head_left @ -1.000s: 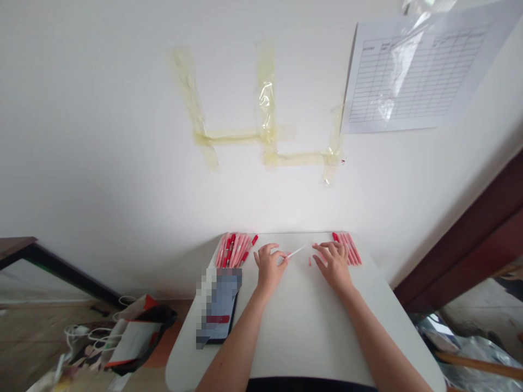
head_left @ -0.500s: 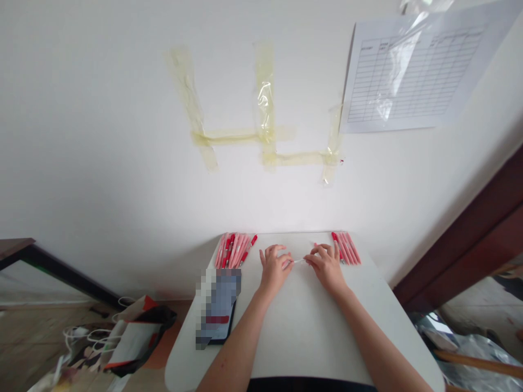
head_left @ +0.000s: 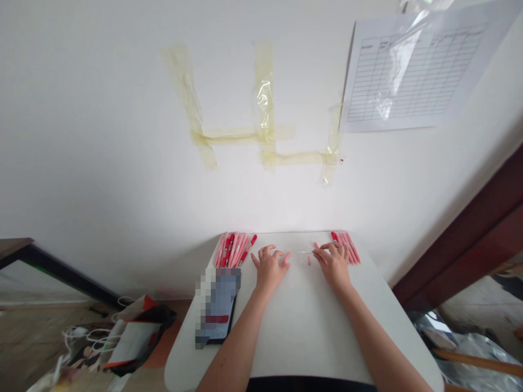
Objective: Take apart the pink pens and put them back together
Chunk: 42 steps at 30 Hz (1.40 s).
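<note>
My left hand (head_left: 267, 268) rests near the far edge of the small white table (head_left: 302, 332), its fingers pinched on a short pink pen piece (head_left: 285, 258). My right hand (head_left: 334, 263) lies a little to the right, fingers closed on a thin clear refill (head_left: 304, 252) that points left toward the pink piece. A tiny pink part (head_left: 309, 260) lies on the table between the two hands. A pile of red and pink pens (head_left: 233, 249) lies left of my left hand. A row of pink pens (head_left: 348, 246) lies just behind my right hand.
A dark tablet (head_left: 218, 313) lies at the table's left edge. The white wall (head_left: 122, 136) carries yellowed tape strips (head_left: 265, 125) and a taped printed sheet (head_left: 412, 71). Bags and cables (head_left: 122, 337) sit on the floor left; a dark wooden frame (head_left: 469, 239) stands right.
The hands met half a second ago around the thin refill. Now they have drawn apart: my right hand keeps the refill, my left hand holds the pink piece.
</note>
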Motion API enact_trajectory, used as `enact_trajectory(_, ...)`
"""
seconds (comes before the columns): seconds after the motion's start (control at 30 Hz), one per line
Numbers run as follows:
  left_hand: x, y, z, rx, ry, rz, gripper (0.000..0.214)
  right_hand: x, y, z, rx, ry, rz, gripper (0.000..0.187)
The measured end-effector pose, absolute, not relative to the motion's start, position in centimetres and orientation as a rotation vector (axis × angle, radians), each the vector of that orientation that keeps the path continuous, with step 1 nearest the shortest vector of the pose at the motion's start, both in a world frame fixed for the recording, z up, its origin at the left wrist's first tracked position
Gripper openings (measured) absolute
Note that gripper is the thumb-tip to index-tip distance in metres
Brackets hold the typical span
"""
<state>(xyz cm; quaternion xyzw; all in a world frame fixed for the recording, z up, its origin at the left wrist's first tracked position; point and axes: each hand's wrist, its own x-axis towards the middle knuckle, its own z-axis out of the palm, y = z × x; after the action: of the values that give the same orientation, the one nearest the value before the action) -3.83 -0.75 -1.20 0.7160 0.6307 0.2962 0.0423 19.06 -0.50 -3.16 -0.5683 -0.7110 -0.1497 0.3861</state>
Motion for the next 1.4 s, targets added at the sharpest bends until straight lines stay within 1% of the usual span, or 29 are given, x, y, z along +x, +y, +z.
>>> enact_trajectory(0.13,-3.9,-0.8,-1.3,2.205,1.96,0.892,0.006,19.4,-0.4,-3.3,-1.454,-1.787,-0.382,0.021)
enact_trajectory(0.23,-3.9,-0.7,-1.4,2.207,1.974,0.903,0.006,19.4,-0.4,-3.4,-1.462,-1.777,-0.393,0.021)
enact_trajectory(0.3,-4.0,-0.6,-1.4,2.208,1.968,0.905,0.001,19.4,-0.4,-3.4,-1.463,-1.775,-0.407,0.021)
enact_trajectory(0.47,-4.0,-0.5,-1.3,2.223,1.933,0.98,0.009,19.5,-0.3,-3.6,-1.465,-1.792,-0.418,0.021)
enact_trajectory(0.9,-3.9,-0.7,-0.9,2.218,1.94,1.004,0.01,19.3,-0.4,-3.5,-1.505,-1.83,-0.375,0.016)
enact_trajectory(1.4,-3.2,-1.2,-0.8,2.266,1.849,0.987,0.009,18.2,-0.9,-2.7,-1.368,-1.936,-0.343,0.014)
